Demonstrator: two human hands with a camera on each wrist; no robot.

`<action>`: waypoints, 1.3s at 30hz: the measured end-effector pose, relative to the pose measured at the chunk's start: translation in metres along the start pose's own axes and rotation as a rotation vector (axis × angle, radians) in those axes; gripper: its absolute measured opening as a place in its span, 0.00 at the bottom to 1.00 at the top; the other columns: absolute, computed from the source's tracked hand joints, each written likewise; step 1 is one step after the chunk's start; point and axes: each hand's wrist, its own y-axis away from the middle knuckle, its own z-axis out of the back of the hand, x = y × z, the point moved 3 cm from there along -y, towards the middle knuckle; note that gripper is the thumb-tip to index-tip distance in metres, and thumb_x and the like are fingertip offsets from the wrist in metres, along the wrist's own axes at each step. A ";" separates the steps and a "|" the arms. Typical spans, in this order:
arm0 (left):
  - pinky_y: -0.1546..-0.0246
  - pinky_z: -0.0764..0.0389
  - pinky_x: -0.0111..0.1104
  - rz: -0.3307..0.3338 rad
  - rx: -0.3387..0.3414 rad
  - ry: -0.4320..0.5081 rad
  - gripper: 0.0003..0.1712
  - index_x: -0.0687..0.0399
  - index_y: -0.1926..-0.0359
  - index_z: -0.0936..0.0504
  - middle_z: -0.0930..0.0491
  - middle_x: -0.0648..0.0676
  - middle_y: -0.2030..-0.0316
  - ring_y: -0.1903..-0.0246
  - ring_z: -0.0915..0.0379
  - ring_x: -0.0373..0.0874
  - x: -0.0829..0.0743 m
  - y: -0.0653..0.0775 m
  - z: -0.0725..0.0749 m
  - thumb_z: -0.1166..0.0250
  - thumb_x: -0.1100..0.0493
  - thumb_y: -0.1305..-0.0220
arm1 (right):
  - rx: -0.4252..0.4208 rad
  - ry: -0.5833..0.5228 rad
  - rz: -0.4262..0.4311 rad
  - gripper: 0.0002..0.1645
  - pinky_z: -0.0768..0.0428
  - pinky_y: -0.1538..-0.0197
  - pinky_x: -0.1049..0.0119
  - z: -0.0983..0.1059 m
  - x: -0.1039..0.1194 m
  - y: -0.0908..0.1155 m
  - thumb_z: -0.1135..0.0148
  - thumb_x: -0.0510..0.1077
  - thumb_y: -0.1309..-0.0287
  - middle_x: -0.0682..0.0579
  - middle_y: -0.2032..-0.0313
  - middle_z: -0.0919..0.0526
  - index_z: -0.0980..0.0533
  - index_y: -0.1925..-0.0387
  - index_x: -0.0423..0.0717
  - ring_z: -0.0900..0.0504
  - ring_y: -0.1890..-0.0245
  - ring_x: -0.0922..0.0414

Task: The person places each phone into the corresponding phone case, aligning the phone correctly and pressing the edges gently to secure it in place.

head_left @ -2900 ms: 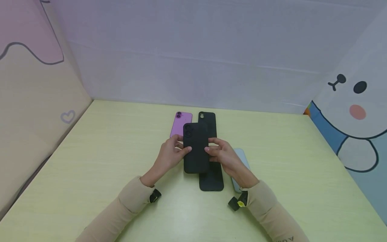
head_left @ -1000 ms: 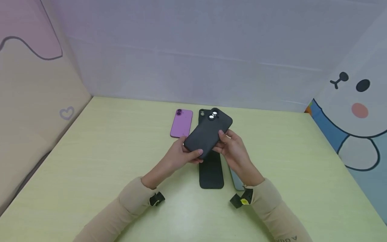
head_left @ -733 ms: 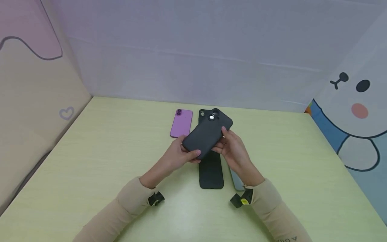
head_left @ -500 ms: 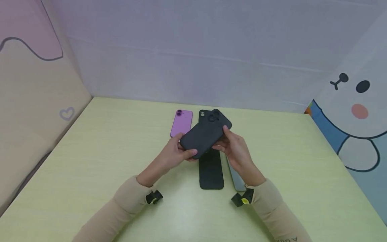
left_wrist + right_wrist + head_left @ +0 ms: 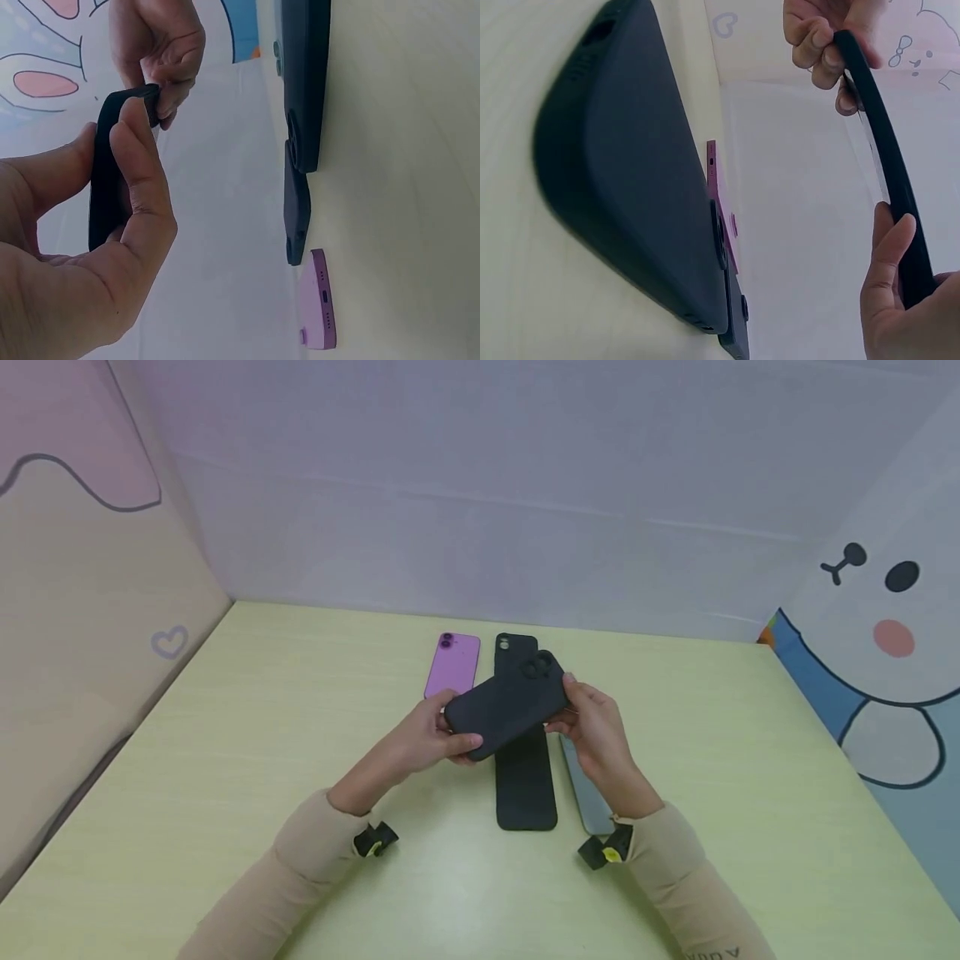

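In the head view, a black phone case (image 5: 506, 710) is held tilted above the table, its camera end up and to the right. My left hand (image 5: 427, 735) grips its lower left end, thumb on top and fingers beneath. My right hand (image 5: 596, 727) pinches the edge at the camera end. From the right wrist view, the raised case (image 5: 889, 157) appears edge-on, with a glossy strip along its underside; whether a phone sits fully inside I cannot tell. Below it lie a near black case (image 5: 525, 793) and a far black case (image 5: 516, 647), partly hidden.
A purple phone (image 5: 453, 664) lies camera side up behind my left hand. Partly under my right forearm is a pale blue phone (image 5: 587, 789). Both rest on the pale yellow table (image 5: 300, 693), which ends at a white back cloth (image 5: 450, 527).
Both hands have turned the black case from upright to a slant and, lately, lowered its camera end slightly. Bright glints in its camera rings have gone. My right hand has shifted toward the case's end.
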 end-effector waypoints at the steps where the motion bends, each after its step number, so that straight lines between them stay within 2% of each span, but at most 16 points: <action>1: 0.59 0.21 0.49 0.010 0.001 -0.012 0.28 0.63 0.44 0.39 0.23 0.69 0.59 0.72 0.19 0.47 0.000 0.000 0.001 0.38 0.69 0.45 | -0.003 0.011 0.001 0.15 0.22 0.74 0.70 0.000 0.000 0.000 0.50 0.51 0.37 0.57 0.82 0.21 0.24 0.71 0.47 0.22 0.83 0.61; 8: 0.62 0.19 0.43 0.043 -0.037 -0.100 0.30 0.62 0.43 0.39 0.22 0.68 0.58 0.74 0.19 0.45 0.000 -0.001 0.005 0.37 0.66 0.45 | -0.019 0.063 0.041 0.16 0.20 0.74 0.68 0.000 0.000 0.001 0.51 0.49 0.36 0.56 0.84 0.19 0.23 0.73 0.46 0.20 0.84 0.60; 12: 0.63 0.19 0.40 0.055 -0.062 -0.109 0.27 0.63 0.46 0.38 0.21 0.67 0.58 0.74 0.19 0.45 0.000 -0.002 0.007 0.37 0.65 0.44 | -0.031 0.077 0.049 0.15 0.20 0.73 0.67 0.000 0.000 0.002 0.51 0.48 0.36 0.56 0.84 0.19 0.23 0.72 0.45 0.20 0.85 0.60; 19: 0.62 0.19 0.38 0.063 -0.082 -0.117 0.28 0.65 0.45 0.38 0.21 0.66 0.57 0.72 0.19 0.44 0.000 -0.002 0.009 0.36 0.64 0.44 | -0.046 0.037 0.055 0.15 0.19 0.73 0.66 0.000 0.001 0.003 0.51 0.46 0.36 0.54 0.84 0.19 0.24 0.73 0.44 0.20 0.85 0.58; 23: 0.60 0.19 0.34 0.072 -0.110 -0.151 0.26 0.65 0.47 0.36 0.20 0.64 0.57 0.69 0.18 0.44 -0.003 -0.001 0.012 0.36 0.62 0.44 | -0.014 0.021 0.064 0.15 0.19 0.72 0.65 0.000 0.002 0.003 0.52 0.47 0.35 0.54 0.83 0.19 0.24 0.73 0.45 0.20 0.84 0.59; 27: 0.55 0.21 0.36 0.088 -0.149 -0.176 0.24 0.65 0.48 0.33 0.20 0.63 0.58 0.67 0.19 0.44 -0.005 0.001 0.016 0.37 0.60 0.43 | 0.015 -0.008 0.051 0.15 0.19 0.70 0.66 0.000 0.001 0.004 0.52 0.48 0.35 0.54 0.81 0.19 0.24 0.71 0.46 0.19 0.81 0.58; 31: 0.55 0.21 0.35 0.082 -0.216 -0.143 0.25 0.65 0.45 0.34 0.21 0.63 0.57 0.67 0.19 0.44 -0.005 0.000 0.019 0.38 0.59 0.41 | 0.051 -0.035 0.028 0.13 0.19 0.68 0.66 -0.001 0.000 0.004 0.54 0.48 0.34 0.55 0.79 0.18 0.26 0.66 0.46 0.18 0.78 0.59; 36: 0.64 0.19 0.32 0.030 -0.292 -0.076 0.28 0.64 0.40 0.37 0.22 0.64 0.56 0.70 0.19 0.43 -0.005 -0.001 0.022 0.40 0.61 0.39 | 0.110 -0.010 0.027 0.11 0.19 0.64 0.65 -0.004 0.000 0.005 0.57 0.46 0.33 0.56 0.76 0.18 0.29 0.61 0.45 0.17 0.75 0.59; 39: 0.68 0.18 0.31 0.001 -0.319 -0.049 0.27 0.64 0.39 0.38 0.25 0.64 0.59 0.70 0.18 0.48 -0.006 0.001 0.023 0.43 0.61 0.38 | 0.141 0.009 0.029 0.11 0.19 0.62 0.64 -0.006 0.000 0.005 0.57 0.46 0.32 0.56 0.74 0.18 0.30 0.62 0.45 0.16 0.73 0.59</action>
